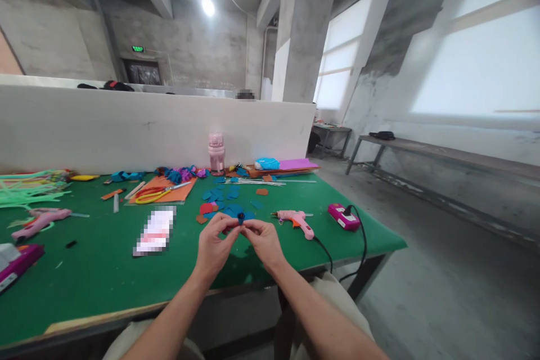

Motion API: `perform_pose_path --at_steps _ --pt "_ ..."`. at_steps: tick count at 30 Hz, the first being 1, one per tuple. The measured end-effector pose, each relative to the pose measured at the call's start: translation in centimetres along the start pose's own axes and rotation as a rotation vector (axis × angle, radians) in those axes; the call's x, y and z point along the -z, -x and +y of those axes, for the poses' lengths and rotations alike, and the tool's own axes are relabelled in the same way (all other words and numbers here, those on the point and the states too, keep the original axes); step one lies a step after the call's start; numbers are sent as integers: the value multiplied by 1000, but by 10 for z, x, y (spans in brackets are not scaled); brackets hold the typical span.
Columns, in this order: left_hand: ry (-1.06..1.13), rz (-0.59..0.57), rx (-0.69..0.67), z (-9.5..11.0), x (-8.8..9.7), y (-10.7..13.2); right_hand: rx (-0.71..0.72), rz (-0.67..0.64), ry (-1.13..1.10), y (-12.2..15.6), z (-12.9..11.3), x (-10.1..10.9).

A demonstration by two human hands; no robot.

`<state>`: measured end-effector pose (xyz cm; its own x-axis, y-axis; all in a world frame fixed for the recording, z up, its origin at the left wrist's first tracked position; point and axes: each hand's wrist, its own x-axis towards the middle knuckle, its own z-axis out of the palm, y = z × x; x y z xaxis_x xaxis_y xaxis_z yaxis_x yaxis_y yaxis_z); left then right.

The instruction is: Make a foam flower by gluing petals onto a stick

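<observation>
Between my two hands, above the green table, is a small dark blue rolled piece [241, 217], its material too small to make out. The fingertips of my left hand [216, 239] pinch it from the left. From the right, my right hand [264, 239] closes thumb and fingers on it as well. Just behind my fingers lie flat blue cut pieces [232, 193], with a red piece [207, 208] among them. A pink glue gun [296, 219] rests to the right of my right hand, its black cord running off the table's front edge.
A magenta power strip [343, 217] sits at the right. Yellow-handled scissors [156, 196] lie on an orange sheet at left, near a blurred pale card [156, 230]. Another pink glue gun [42, 223] is far left. A pink bottle [216, 153] stands by the white partition [169, 129].
</observation>
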<state>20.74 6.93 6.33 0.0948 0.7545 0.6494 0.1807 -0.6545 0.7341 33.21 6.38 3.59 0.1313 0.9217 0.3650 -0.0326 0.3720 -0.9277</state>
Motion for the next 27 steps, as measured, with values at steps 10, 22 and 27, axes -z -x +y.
perform_pose_path --at_steps 10,22,27 --pt "278 -22 453 -6 0 -3 81 56 126 -3 -14 8" --pt "181 -105 408 -6 -5 3 89 80 239 2 -20 0" --pt "119 -176 382 -7 -6 4 -64 96 6 -3 -17 4"
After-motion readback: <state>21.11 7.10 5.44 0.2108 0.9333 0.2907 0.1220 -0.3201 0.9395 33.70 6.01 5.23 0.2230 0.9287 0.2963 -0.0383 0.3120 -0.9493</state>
